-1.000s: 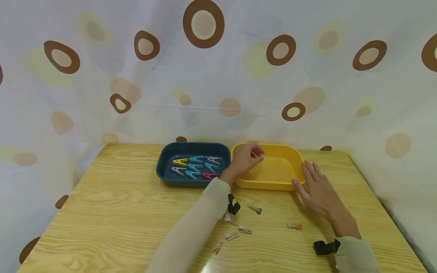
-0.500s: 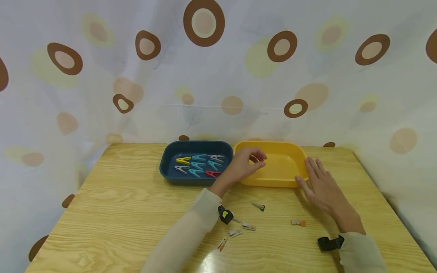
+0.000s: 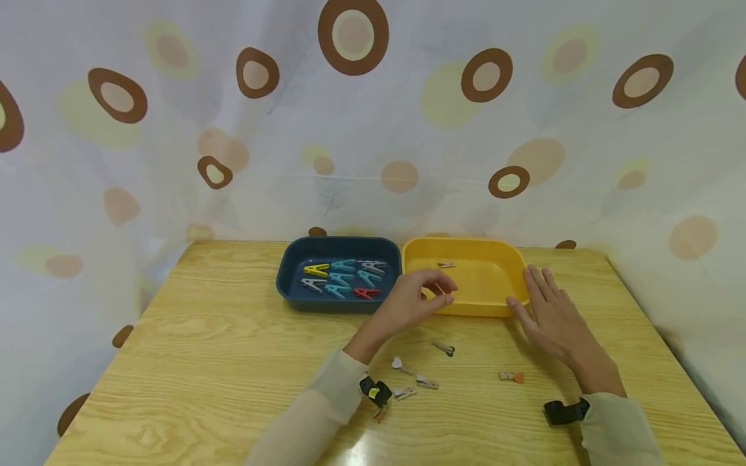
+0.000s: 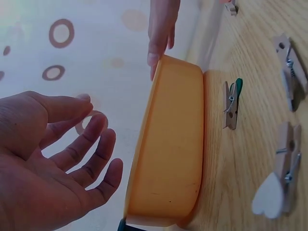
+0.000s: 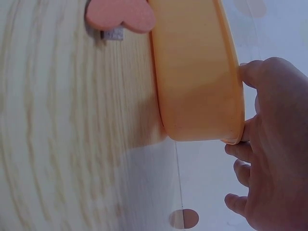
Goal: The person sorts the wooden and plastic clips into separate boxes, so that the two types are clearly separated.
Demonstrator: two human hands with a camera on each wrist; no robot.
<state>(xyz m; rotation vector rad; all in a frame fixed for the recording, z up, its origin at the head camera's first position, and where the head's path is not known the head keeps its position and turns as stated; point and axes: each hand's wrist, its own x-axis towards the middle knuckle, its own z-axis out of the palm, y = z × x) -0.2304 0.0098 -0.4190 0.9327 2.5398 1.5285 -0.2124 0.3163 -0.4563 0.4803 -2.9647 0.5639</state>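
My left hand [image 3: 410,301] hovers over the near left side of the yellow tray [image 3: 484,281], fingers loosely bent, with nothing in them. In the left wrist view its thumb and fingertips stand apart from the tray's wall [image 4: 166,144]. A small wooden clothespin [image 3: 446,264] lies inside the tray, near the back left. At the tray's right end, my right hand [image 3: 550,320] rests its fairly straight fingers and thumb against the rim. The right wrist view shows the thumb touching the tray's edge [image 5: 236,86].
A dark blue tray [image 3: 335,304] with several plastic clothespins adjoins on the left. Several small wooden clothespins lie on the wooden table [image 3: 204,362]: a green-hearted one [image 3: 445,349], a white-hearted one [image 3: 401,366] and an orange-hearted one [image 3: 511,377]. A patterned cloth [image 3: 361,129] hangs behind.
My left hand has drawn back toward the near left of the yellow tray, and a wooden clothespin now shows inside it. The right hand stays at the rim. The view has shifted slightly.
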